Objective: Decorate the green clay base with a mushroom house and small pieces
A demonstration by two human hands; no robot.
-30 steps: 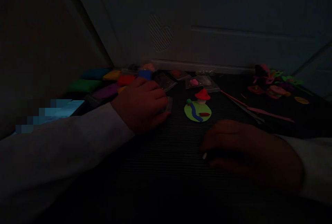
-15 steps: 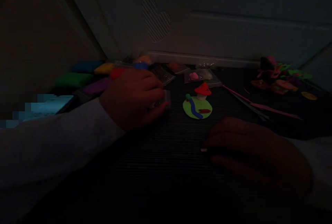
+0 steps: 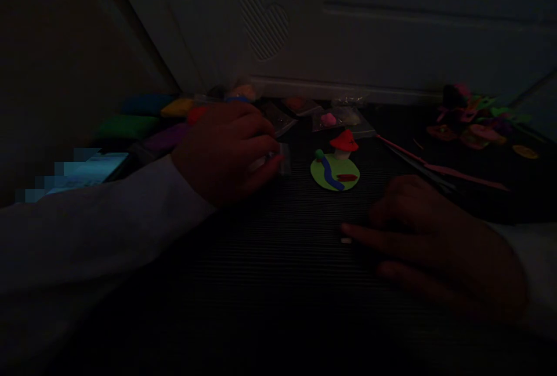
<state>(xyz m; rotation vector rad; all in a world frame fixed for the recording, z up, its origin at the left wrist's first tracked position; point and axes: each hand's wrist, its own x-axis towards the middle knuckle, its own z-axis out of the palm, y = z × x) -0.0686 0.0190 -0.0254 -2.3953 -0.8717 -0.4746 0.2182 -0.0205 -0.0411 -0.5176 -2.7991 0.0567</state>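
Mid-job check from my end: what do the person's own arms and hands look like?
Both arms wear long, plain, pale sleeves: left sleeve, right sleeve, the latter cut off by the frame. The left grip and right grip are bare, ungloved hands. Dim light hides finer detail.
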